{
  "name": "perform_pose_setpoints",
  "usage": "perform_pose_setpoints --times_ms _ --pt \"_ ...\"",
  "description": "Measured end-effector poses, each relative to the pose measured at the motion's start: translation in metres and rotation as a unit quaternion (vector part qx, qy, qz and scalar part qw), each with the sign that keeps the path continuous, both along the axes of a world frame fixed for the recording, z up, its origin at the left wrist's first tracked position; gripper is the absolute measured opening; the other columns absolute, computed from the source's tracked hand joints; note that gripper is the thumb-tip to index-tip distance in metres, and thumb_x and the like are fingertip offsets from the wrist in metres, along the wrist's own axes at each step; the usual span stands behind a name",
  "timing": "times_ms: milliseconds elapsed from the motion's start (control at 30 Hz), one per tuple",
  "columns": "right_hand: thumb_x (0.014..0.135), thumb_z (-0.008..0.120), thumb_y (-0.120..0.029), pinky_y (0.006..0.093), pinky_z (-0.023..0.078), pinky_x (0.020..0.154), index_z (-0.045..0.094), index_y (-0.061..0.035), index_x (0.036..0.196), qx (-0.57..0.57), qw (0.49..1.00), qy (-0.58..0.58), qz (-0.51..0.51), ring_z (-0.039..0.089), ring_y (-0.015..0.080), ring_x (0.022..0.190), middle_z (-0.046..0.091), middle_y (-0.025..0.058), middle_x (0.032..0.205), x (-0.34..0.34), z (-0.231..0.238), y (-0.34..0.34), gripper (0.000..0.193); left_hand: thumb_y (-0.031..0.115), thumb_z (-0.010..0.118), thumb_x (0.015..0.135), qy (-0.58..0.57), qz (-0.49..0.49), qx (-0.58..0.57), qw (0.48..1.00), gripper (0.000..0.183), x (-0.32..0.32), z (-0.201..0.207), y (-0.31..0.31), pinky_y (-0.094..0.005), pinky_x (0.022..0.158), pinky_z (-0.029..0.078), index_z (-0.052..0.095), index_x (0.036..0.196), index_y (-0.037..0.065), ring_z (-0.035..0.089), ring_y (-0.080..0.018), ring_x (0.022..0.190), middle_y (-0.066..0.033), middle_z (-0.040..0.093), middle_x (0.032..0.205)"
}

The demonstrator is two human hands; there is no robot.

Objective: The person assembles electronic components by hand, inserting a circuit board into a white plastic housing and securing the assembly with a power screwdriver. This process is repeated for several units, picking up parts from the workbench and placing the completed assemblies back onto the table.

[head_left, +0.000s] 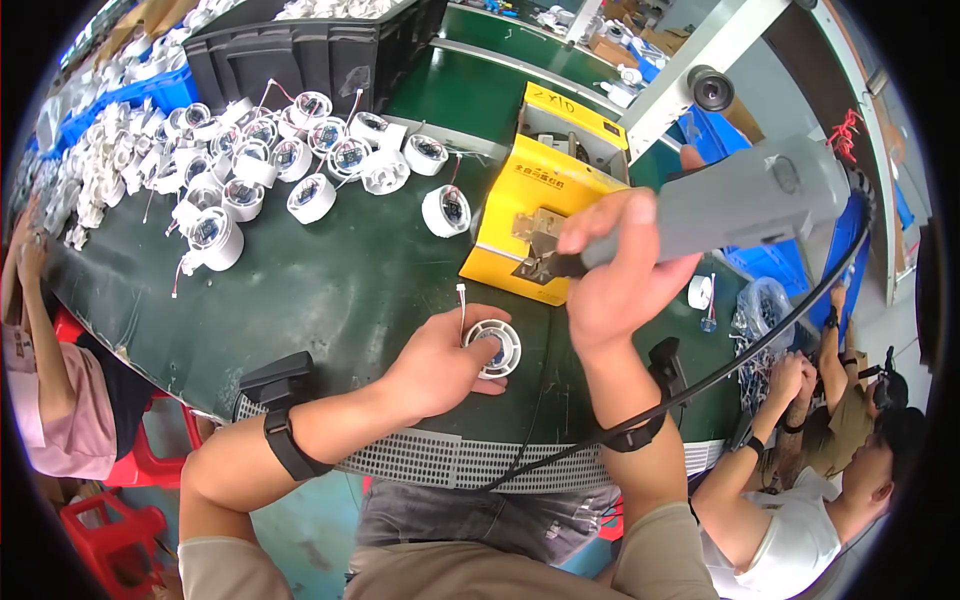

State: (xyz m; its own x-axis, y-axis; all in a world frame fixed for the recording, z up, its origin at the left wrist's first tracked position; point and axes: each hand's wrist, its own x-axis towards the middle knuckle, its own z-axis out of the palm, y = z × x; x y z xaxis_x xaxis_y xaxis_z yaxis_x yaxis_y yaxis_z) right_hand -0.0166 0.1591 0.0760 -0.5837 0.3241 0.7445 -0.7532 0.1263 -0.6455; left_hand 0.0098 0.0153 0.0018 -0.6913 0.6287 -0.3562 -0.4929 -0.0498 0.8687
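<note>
My left hand (435, 362) is closed around a white round housing (514, 352) near the bench's front edge, its thumb pressing on the circuit board inside. From that housing a short wire with a white plug (461, 289) stands up. My right hand (615, 285) grips a grey electric screwdriver (750, 200), which lies almost level. The tool's dark nose is at the metal outlet (540, 240) of a yellow screw feeder (590, 185); whether a screw sits on the bit cannot be made out.
Many white housings with wired boards (312, 198) cover the far left of the green bench (300, 290), below a black bin (290, 60). A black cable (640, 412) crosses my right forearm. A loose white part (699, 292) lies on the right. Other people (770, 510) sit at both sides.
</note>
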Motion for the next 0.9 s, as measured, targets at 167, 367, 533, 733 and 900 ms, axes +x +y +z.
perform_pose_setpoints --times_ms 167,367,533,733,900 --pt "0.095 0.048 -0.009 0.0303 0.044 0.045 0.032 0.0021 0.134 0.005 0.998 -0.031 -0.055 0.046 0.0154 0.045 0.047 0.0073 0.061 -0.015 0.002 0.006 0.043 0.003 0.050 0.094 -0.007 0.015 -0.016 1.000 0.031 0.000 0.004 0.002 -0.0335 0.076 0.061 0.046 0.124 -0.003 0.066 -0.0213 0.087 -0.0114 0.058 0.108" --pt "0.095 0.049 -0.010 0.0304 0.043 0.045 0.035 0.0022 0.129 -0.003 0.997 -0.037 -0.063 0.047 0.0156 0.045 0.046 0.0068 0.058 -0.019 -0.002 0.003 0.038 0.004 0.050 0.094 0.005 0.003 -0.031 0.999 0.029 0.000 0.008 0.000 -0.0331 0.075 0.061 0.047 0.122 -0.003 0.066 -0.0215 0.086 -0.0115 0.058 0.107" --pt "0.095 0.049 -0.011 0.0311 0.044 0.045 0.035 0.0025 0.127 0.015 0.994 -0.066 -0.081 0.048 0.0160 0.045 0.045 0.0068 0.057 -0.017 -0.004 0.000 0.038 0.003 0.049 0.095 0.001 0.024 -0.018 1.000 0.028 0.001 0.003 0.001 -0.0338 0.074 0.061 0.045 0.121 -0.003 0.067 -0.0225 0.085 -0.0124 0.058 0.107" --pt "0.096 0.048 -0.011 0.0309 0.043 0.045 0.034 0.0009 0.129 -0.024 0.996 -0.079 -0.018 0.047 0.0156 0.046 0.045 0.0066 0.061 0.006 -0.005 -0.002 0.038 0.003 0.049 0.095 -0.016 0.044 -0.015 0.999 0.027 -0.002 0.004 0.001 -0.0338 0.074 0.061 0.045 0.120 -0.004 0.067 -0.0234 0.084 -0.0127 0.058 0.107" --pt "0.096 0.046 -0.016 0.0306 0.044 0.044 0.030 0.0009 0.134 -0.043 0.989 -0.119 0.075 0.047 0.0150 0.047 0.046 0.0058 0.065 0.042 -0.018 -0.013 0.044 0.006 0.049 0.096 -0.022 0.045 -0.020 0.999 0.024 -0.004 0.004 0.000 -0.0337 0.074 0.061 0.046 0.118 -0.003 0.067 -0.0225 0.084 -0.0126 0.058 0.108"
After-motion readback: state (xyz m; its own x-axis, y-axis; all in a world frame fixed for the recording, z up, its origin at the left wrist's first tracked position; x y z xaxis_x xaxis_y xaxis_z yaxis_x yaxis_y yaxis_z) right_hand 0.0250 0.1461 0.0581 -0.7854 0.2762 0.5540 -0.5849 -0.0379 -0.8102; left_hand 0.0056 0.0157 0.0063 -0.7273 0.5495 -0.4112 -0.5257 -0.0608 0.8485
